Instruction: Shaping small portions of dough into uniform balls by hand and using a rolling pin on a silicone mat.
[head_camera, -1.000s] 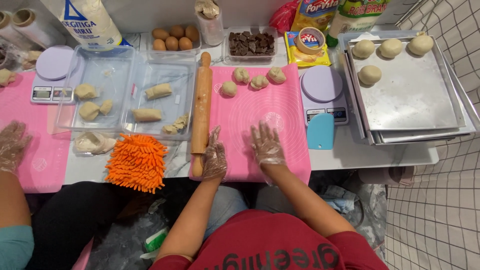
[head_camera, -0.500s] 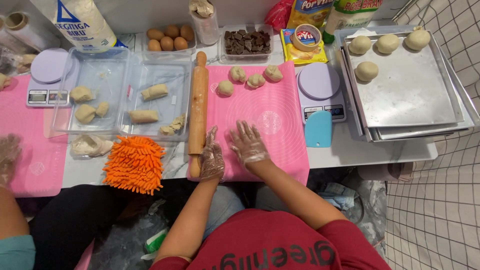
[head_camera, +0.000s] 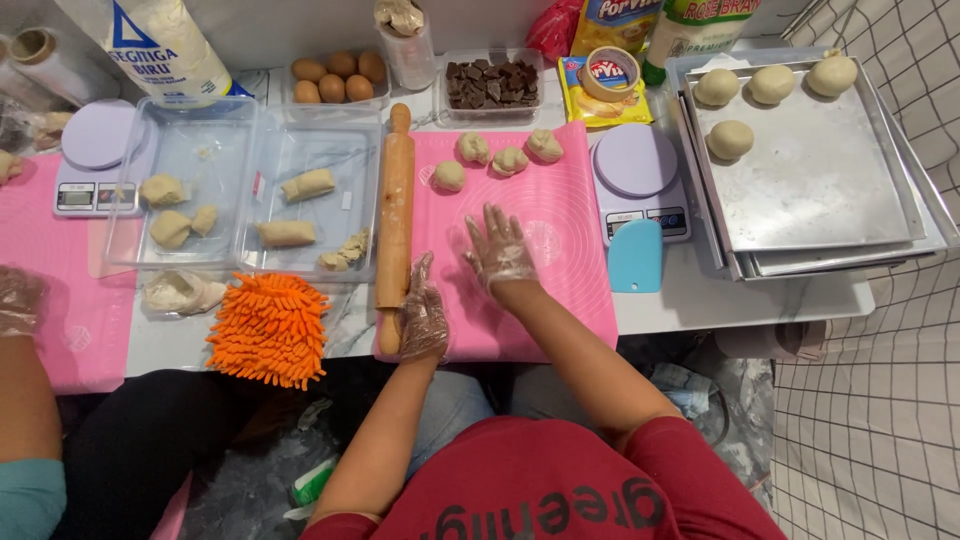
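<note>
Both my hands wear thin clear plastic gloves. My left hand rests on the near end of a wooden rolling pin that lies along the left edge of the pink silicone mat. My right hand lies flat on the mat's middle with its fingers spread and nothing in it. Several small dough pieces sit at the mat's far edge, a short way beyond that hand.
Left of the pin stand two clear tubs of dough and an orange fuzzy cloth. A lilac scale and blue scraper flank the mat's right; metal trays carry dough balls. Eggs, chocolate and flour stand behind. Another person's gloved hand is at far left.
My right hand slid left and forward across the mat, from its right part to its middle. My left hand stayed on the pin's near end.
</note>
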